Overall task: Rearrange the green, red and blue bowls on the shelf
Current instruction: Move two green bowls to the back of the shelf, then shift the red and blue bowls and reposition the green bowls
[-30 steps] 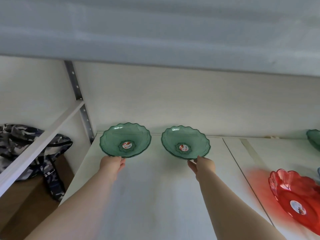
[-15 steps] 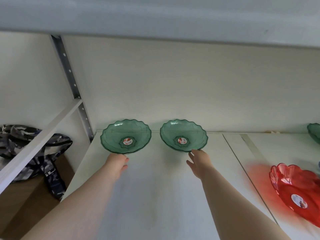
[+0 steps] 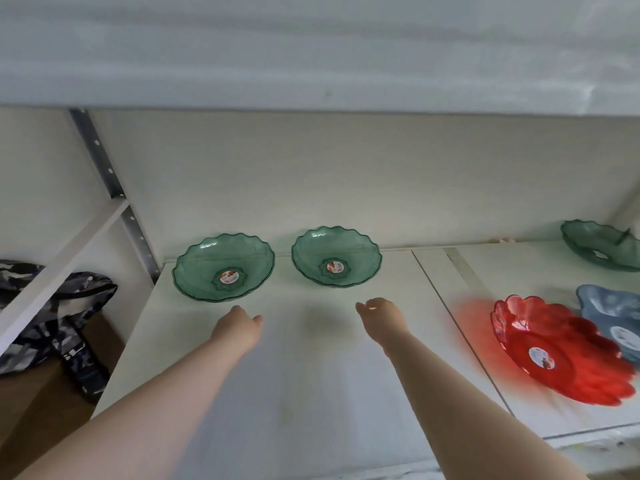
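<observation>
Two green scalloped bowls stand side by side at the back of the white shelf [image 3: 311, 368], the left green bowl [image 3: 223, 266] near the corner post and the right green bowl [image 3: 336, 256] beside it. My left hand [image 3: 239, 327] hovers just in front of the left one, empty, fingers loosely curled. My right hand [image 3: 381, 318] hangs in front of the right one, open and apart from it. A third green bowl [image 3: 601, 244] sits at the far right, with a red bowl [image 3: 561, 355] and a blue bowl [image 3: 614, 313] in front of it.
A grey slotted upright [image 3: 114, 188] and a white rail [image 3: 59, 265] bound the shelf on the left. A camouflage bag [image 3: 69, 306] lies beyond them on a brown surface. An upper shelf board [image 3: 311, 57] hangs low overhead.
Both hands let go of the two green bowls, which now rest at the back of the shelf, and have drawn back toward me. The view has widened to the right.
</observation>
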